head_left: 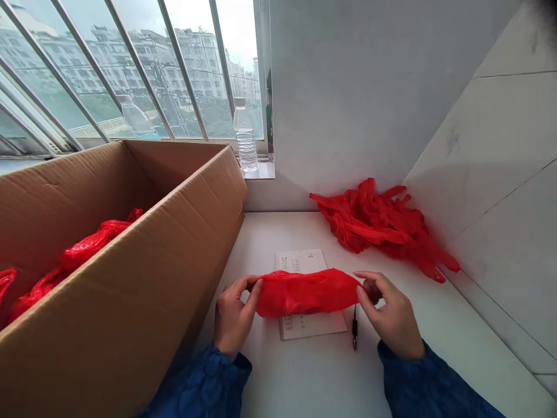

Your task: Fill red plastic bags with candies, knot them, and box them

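Note:
A red plastic bag (307,292), bunched into a horizontal roll, is stretched between both hands just above the white table (313,371). My left hand (234,316) pinches its left end with thumb and fingers closed. My right hand (389,313) grips the right end the same way. Under the bag lie a printed sheet of paper (304,325) and a black pen (354,331). Both sleeves are dark blue.
A large open cardboard box (143,273) fills the left side, with red bags (82,249) inside. A loose pile of red bags (378,223) sits at the back right by the tiled wall (500,191). A water bottle (246,136) stands on the window sill.

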The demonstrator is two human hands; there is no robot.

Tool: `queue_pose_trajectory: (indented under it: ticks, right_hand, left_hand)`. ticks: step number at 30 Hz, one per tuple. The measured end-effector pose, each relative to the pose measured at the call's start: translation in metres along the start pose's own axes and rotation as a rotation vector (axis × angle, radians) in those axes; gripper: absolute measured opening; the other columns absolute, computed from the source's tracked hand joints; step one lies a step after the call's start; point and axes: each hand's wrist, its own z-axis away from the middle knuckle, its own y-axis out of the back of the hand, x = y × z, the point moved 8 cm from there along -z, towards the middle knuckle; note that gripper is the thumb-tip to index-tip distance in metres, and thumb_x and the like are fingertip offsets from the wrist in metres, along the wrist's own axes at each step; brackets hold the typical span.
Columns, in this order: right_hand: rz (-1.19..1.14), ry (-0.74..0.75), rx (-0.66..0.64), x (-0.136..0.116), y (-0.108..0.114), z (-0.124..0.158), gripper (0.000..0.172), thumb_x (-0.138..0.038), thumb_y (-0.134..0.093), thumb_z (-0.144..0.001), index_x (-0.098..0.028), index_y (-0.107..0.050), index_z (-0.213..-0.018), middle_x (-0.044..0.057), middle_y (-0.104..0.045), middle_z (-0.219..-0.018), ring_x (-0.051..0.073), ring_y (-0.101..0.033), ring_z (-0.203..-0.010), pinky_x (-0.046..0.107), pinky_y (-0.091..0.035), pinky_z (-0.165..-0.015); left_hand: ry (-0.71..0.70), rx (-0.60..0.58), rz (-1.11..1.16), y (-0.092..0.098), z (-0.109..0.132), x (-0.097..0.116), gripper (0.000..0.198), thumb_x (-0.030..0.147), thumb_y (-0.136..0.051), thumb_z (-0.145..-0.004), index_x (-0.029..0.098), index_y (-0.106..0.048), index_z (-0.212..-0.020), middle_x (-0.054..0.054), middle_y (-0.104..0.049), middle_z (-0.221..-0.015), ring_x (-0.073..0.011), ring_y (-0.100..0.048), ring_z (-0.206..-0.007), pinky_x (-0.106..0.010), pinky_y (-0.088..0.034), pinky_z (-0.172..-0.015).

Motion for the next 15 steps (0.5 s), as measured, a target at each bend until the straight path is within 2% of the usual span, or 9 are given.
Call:
queue_pose_trajectory:
  ticks: [2, 5, 8, 10, 12, 15]
  right_hand:
    - [0.018, 0.042, -0.035, -0.006, 0.001, -0.001, 0.027, -0.022, -0.052, -0.093, -0.023, -0.06, -0.119, 0.003, -0.059, -0.093, 0.019, -0.06, -0.081, 0.032, -0.051, -0.072]
    - [0.056, 0.17, -0.065, -0.031, -0.005, 0.002, 0.038, -0.025, -0.056, -0.091, -0.021, -0.054, -0.129, 0.01, -0.057, -0.125, 0.026, -0.054, -0.117, 0.042, -0.045, -0.099]
    - [0.083, 0.257, -0.057, -0.053, -0.016, 0.007, 0.046, -0.031, -0.061, -0.091, -0.02, -0.05, -0.134, 0.01, -0.058, -0.13, 0.028, -0.05, -0.123, 0.045, -0.038, -0.106]
    - [0.1, 0.252, -0.055, -0.058, -0.023, 0.009, 0.046, -0.032, -0.062, -0.093, -0.02, -0.05, -0.135, 0.01, -0.061, -0.125, 0.026, -0.054, -0.117, 0.043, -0.04, -0.102]
    - [0.121, 0.223, -0.083, -0.057, -0.029, 0.01, 0.039, -0.032, -0.061, -0.095, -0.022, -0.054, -0.132, 0.007, -0.066, -0.114, 0.024, -0.059, -0.105, 0.04, -0.042, -0.092]
    - [0.104, 0.214, -0.166, -0.05, -0.035, 0.009, 0.012, -0.029, -0.055, -0.099, -0.025, -0.066, -0.103, -0.001, -0.069, -0.088, 0.019, -0.062, -0.08, 0.036, -0.039, -0.079]
  left_hand:
    - [-0.025, 0.029, 0.012, 0.005, -0.001, 0.004, 0.017, 0.028, -0.054, -0.097, 0.02, -0.066, -0.107, -0.002, -0.07, -0.095, -0.0178, -0.065, -0.086, -0.028, -0.048, -0.077]
    - [-0.222, -0.011, -0.079, 0.001, 0.003, 0.041, 0.04, 0.02, -0.053, -0.094, 0.02, -0.051, -0.134, -0.009, -0.059, -0.13, -0.0229, -0.055, -0.119, -0.037, -0.042, -0.102]
    - [-0.414, -0.151, -0.22, -0.02, 0.016, 0.079, 0.055, 0.018, -0.059, -0.091, 0.025, -0.043, -0.143, -0.009, -0.05, -0.146, -0.0269, -0.046, -0.131, -0.045, -0.031, -0.111]
    - [-0.444, -0.205, -0.293, -0.032, 0.022, 0.088, 0.062, 0.019, -0.066, -0.087, 0.027, -0.044, -0.144, -0.007, -0.057, -0.139, -0.0274, -0.051, -0.123, -0.044, -0.032, -0.106]
    - [-0.417, -0.243, -0.35, -0.04, 0.025, 0.084, 0.059, 0.021, -0.072, -0.085, 0.028, -0.051, -0.139, -0.004, -0.068, -0.12, -0.0266, -0.058, -0.108, -0.042, -0.034, -0.097]
    - [-0.399, -0.26, -0.374, -0.04, 0.023, 0.071, 0.02, 0.025, -0.066, -0.092, 0.029, -0.068, -0.111, 0.001, -0.072, -0.09, -0.0224, -0.062, -0.087, -0.04, -0.033, -0.087]
